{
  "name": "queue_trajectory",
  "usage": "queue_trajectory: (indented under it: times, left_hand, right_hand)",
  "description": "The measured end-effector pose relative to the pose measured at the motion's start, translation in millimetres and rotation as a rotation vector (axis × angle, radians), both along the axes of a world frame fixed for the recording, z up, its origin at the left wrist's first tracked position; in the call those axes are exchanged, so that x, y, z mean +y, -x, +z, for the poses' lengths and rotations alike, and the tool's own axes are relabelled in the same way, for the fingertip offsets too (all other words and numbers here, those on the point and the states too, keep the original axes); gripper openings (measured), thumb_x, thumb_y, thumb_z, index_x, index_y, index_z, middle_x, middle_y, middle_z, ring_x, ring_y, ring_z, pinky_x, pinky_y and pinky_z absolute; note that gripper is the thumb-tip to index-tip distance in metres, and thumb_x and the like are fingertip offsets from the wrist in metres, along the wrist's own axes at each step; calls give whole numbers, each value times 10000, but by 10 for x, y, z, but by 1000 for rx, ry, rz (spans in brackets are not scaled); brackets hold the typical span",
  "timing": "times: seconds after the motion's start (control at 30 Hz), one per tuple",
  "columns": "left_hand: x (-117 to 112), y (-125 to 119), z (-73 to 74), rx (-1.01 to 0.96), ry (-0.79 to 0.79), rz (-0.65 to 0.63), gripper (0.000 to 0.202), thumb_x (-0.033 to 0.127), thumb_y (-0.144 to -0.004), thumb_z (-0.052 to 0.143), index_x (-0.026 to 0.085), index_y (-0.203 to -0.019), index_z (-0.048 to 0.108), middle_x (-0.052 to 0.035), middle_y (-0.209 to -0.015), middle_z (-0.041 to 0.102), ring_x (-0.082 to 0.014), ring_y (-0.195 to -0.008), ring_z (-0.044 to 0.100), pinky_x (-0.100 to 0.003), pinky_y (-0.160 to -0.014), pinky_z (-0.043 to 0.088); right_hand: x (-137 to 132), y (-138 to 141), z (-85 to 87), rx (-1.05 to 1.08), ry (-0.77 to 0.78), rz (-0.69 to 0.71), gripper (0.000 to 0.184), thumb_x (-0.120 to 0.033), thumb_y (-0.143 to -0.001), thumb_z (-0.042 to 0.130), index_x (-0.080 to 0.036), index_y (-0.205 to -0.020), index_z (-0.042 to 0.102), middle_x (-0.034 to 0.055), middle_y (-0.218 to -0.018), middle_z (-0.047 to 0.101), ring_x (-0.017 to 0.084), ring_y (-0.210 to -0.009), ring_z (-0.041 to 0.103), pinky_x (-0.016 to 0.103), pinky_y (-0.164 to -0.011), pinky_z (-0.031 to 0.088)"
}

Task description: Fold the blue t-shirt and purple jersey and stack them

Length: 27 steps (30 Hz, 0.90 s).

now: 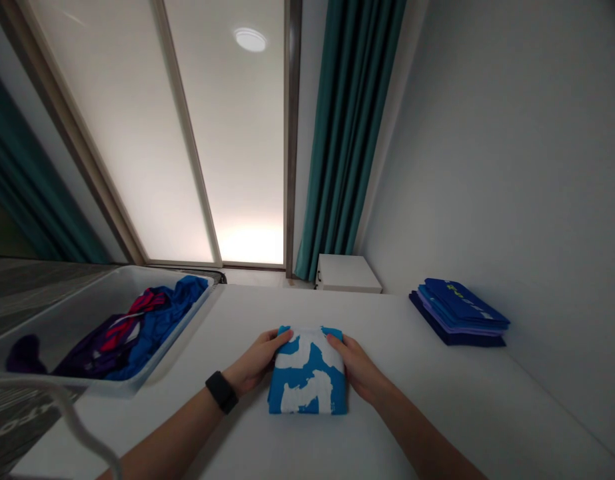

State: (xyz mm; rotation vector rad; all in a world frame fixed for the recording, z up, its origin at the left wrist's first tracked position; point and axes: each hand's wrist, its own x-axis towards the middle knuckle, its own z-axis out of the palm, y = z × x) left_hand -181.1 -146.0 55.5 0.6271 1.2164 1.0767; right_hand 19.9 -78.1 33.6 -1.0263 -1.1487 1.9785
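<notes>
Blue and white, a folded garment [307, 377] lies at the near middle of the white counter [462, 407] between the person's left hand [257, 363], a black watch [221, 392] on its wrist, and right hand [357, 367], both half-open with fingers laid along its edges, firmness of grip impossible to tell. To the left, a white bin [182, 331] holds crumpled blue and purple clothes [152, 327], and a white cable [67, 403] curves near the counter's corner. To the right, a stack of folded navy and blue garments [460, 313] sits beside the wall [537, 167], well apart from the hands.
</notes>
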Motion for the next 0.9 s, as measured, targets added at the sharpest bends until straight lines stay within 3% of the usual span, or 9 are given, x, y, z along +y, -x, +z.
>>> queue_trajectory:
  times: [0.17,0.33,0.6,0.73,0.9]
  left_hand:
    - [78,-28,-16,-3,0,0,333,418,-818,717,137,-966,616,-42,-803,673,-149,-689,640,-259,-639,523]
    - [221,-122,-3,27,-8,-6,369,461,-815,708,145,-981,614,-22,-780,656,-133,-658,620,-241,-600,515]
    - [506,-501,16,-99,-51,-33,303,378,-857,682,143,-1034,611,-82,-893,699,-159,-728,661,-277,-697,552]
    - [656,-735,54,-34,-50,-113,393,449,-841,682,153,-1084,593,-80,-923,695,-173,-771,664,-297,-725,548]
    - [895,-1061,89,147,-58,-228,530,612,-743,697,179,-1024,578,-30,-865,665,-166,-752,644,-232,-595,493]
  right_hand:
    - [95,6,-62,-1,13,-83,343,-466,-737,711,-177,-918,673,58,-861,747,239,-861,692,371,-836,532]
    - [219,-119,11,-1,-17,-115,350,-451,-761,701,-172,-971,673,71,-922,747,247,-926,688,377,-871,530]
    - [137,-597,65,42,62,70,594,-386,-724,782,-198,-1242,560,92,-1143,700,268,-1066,654,447,-959,501]
    - [146,-865,74,26,50,1,635,-374,-682,815,-187,-1236,567,104,-1150,697,286,-1061,656,458,-944,514]
    - [274,-1281,99,-29,4,-104,588,-340,-679,815,-187,-1201,590,87,-1102,718,281,-1015,677,455,-920,531]
